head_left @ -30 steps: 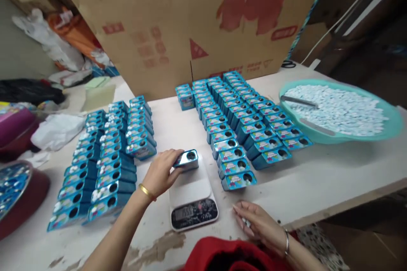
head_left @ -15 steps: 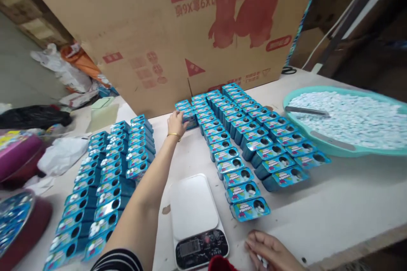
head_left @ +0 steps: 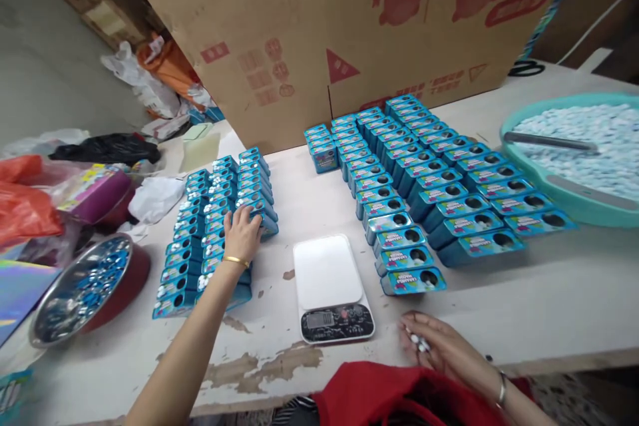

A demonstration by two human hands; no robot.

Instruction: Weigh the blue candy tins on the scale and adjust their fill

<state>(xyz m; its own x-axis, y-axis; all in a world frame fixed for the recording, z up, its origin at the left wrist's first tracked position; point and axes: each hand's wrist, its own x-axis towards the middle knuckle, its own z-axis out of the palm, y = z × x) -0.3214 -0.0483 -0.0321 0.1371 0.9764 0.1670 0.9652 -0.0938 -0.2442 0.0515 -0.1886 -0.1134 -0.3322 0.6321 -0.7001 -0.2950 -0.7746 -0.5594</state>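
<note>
My left hand (head_left: 243, 233) is at the near end of the right-hand row in the left group, its fingers curled over a blue candy box (head_left: 269, 227). Part of that box is hidden by the hand. My right hand (head_left: 432, 343), low at the table's front edge, is cupped around several small white candies (head_left: 421, 343). Between the hands lies a white kitchen scale (head_left: 327, 273) with nothing on its plate. To its right stand long rows of blue candy boxes (head_left: 402, 237), each with a round hole in its top.
A turquoise basin (head_left: 564, 210) full of pale candies, with a grey flat tool (head_left: 549, 141) in it, stands at the right. At the left is a metal bowl (head_left: 117, 299) of shiny blue pieces. A big cardboard carton (head_left: 289, 33) blocks the back.
My left hand has come back from the far short row to the left group of boxes. The right hand has turned, showing the white candies. The view has shifted left and down.
</note>
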